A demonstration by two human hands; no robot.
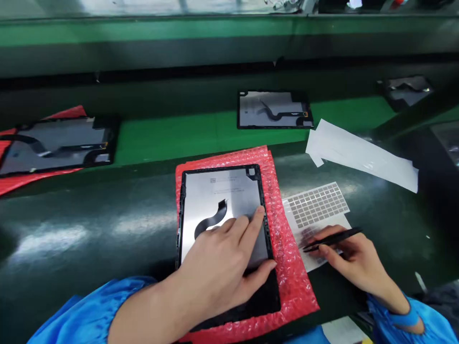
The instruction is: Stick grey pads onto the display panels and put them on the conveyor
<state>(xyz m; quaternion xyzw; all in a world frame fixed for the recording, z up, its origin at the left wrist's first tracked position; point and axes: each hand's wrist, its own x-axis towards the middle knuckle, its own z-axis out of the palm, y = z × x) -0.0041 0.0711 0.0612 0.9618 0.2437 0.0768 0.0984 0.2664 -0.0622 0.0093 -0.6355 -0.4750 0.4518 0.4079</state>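
My left hand [224, 255] lies with its fingers stretched out over a tablet screen assembly [201, 191], its fingertips at the black right edge. The assembly shows a silver back and a curved black ribbon cable [211, 220]. Under it is a red bubble-wrap pouch [287, 267]. In my right hand [353, 260] is a pair of black tweezers [333, 239], pinched between thumb and fingers. Their tips point left, over a white sheet of small grey stickers [317, 203]. Part of that sheet is hidden behind the right hand.
Similar screen assemblies lie on the green strip at the far left [64, 143], back middle [274, 110] and back right [409, 91]. White backing paper [362, 150] rests beyond the sticker sheet. A dark bar [423, 112] slants across the right side.
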